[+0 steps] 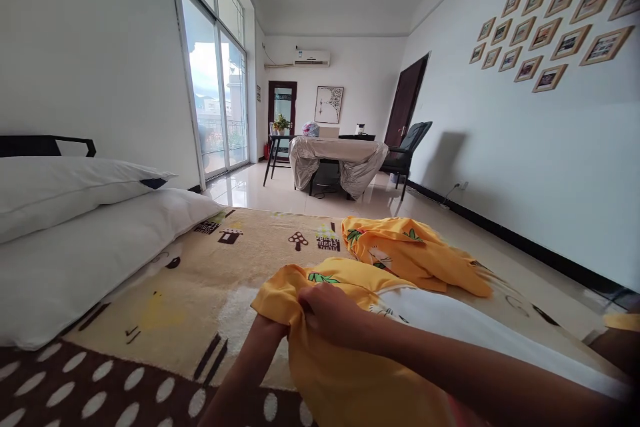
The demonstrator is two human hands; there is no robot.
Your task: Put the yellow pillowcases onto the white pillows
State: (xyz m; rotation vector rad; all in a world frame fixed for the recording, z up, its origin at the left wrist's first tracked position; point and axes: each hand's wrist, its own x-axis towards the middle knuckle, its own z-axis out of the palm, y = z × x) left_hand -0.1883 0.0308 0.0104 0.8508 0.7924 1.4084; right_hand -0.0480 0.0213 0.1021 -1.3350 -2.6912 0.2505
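Note:
A yellow and white garment (pixel 350 373) with green leaf prints lies bunched in front of me. My left forearm (pixel 257 353) runs into its yellow opening, and the cloth hides my left hand. Closed around a fold of the garment beside that opening is my right hand (pixel 330 313), its forearm reaching in from the lower right. Just beyond, a second yellow cloth (pixel 415 250) with green leaf prints lies crumpled on the patterned beige blanket (pixel 200 287).
Two white pillows (pixel 85 247) are stacked at the left. Past the blanket stand a covered table (pixel 345 150), a black chair (pixel 413 147) and a small plant stand. A blurred yellow-edged shape shows at the right edge. Framed pictures hang on the right wall.

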